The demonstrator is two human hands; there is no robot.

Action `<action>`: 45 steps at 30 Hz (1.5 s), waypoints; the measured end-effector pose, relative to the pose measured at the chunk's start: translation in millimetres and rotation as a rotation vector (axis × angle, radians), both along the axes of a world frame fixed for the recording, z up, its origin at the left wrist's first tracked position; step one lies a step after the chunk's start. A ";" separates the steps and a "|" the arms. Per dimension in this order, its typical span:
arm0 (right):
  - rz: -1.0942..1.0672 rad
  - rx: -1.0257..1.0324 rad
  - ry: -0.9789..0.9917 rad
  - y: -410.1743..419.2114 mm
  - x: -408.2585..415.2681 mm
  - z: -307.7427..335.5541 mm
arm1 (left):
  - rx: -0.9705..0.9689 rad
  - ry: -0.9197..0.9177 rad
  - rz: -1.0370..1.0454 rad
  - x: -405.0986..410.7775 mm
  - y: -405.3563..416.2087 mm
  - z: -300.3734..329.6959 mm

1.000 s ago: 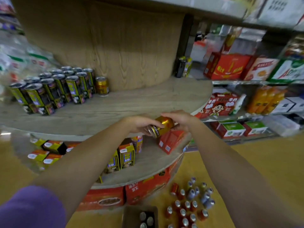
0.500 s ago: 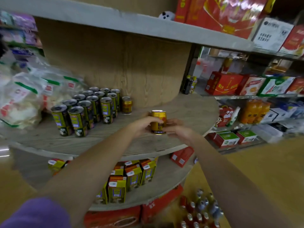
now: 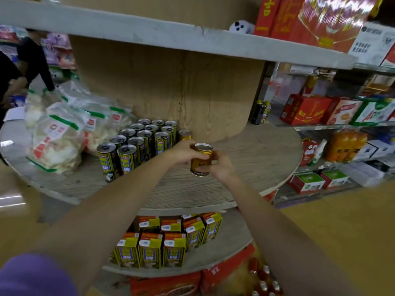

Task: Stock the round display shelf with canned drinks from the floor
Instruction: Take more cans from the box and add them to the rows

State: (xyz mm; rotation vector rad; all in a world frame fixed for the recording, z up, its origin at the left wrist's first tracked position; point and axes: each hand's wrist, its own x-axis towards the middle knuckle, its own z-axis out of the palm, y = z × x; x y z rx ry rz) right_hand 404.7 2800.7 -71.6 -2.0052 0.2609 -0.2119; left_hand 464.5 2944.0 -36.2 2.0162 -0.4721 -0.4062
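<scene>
Bags (image 3: 62,135) left of cans (image 3: 141,144)

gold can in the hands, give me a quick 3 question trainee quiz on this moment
1. True or false: the gold can is held upright by both the left hand and the right hand.
2. Which stands right of the tall yellow-label cans, next to the wooden core? A) a second gold can B) a carton C) a bag
3. Fill in: the yellow cartons sit on the tier ____ the middle shelf.

Key: 1 true; 2 A; 3 below
</scene>
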 end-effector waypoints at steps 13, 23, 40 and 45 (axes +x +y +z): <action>0.024 -0.134 0.097 4.8 105.7 -62.8 | 0.633 -0.339 -0.194 62.4 5.5 -4.8; 0.103 -0.117 0.104 -6.1 159.3 -77.5 | 0.811 -0.191 -0.172 106.1 -6.4 -11.4; 0.064 -0.174 0.128 6.8 171.1 -70.2 | 0.534 -0.047 0.038 85.9 -8.7 -16.1; 0.043 -0.187 0.137 3.5 141.5 -71.2 | 0.252 -0.141 0.210 61.4 -9.6 -22.0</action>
